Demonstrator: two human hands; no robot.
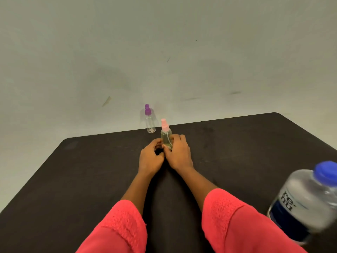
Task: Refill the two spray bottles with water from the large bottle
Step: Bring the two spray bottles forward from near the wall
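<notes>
Items I read off the head view, left to right, placed from the grip:

1. Table: dark top. Its left edge runs well out to the left of the grip, with a wide stretch of bare top between. The far edge passes just beyond the grip, with the pale wall behind it.
2. Left sleeve: coral red, nearer me than the grip.
3. Purple-capped spray bottle: upright at the far edge, beyond the grip and slightly left, apart from both hands. Clear body, cap on. I cannot tell whether it holds any liquid.
4. Left hand: fingers curled in against the lower left side of the gripped bottle.
5. Pink-capped spray bottle: upright on the table between my two hands, cap on. Clear, faintly yellow body with a dip tube showing. I cannot tell the fill level.
6. Right hand: wrapped round the same bottle's right side, thumb across its base.
7. Right sleeve: coral red.
8. Large bottle: well to the right of the grip and nearer me, at the frame edge. Blue cap on, dark blue label, blurred. It holds clear liquid.
</notes>
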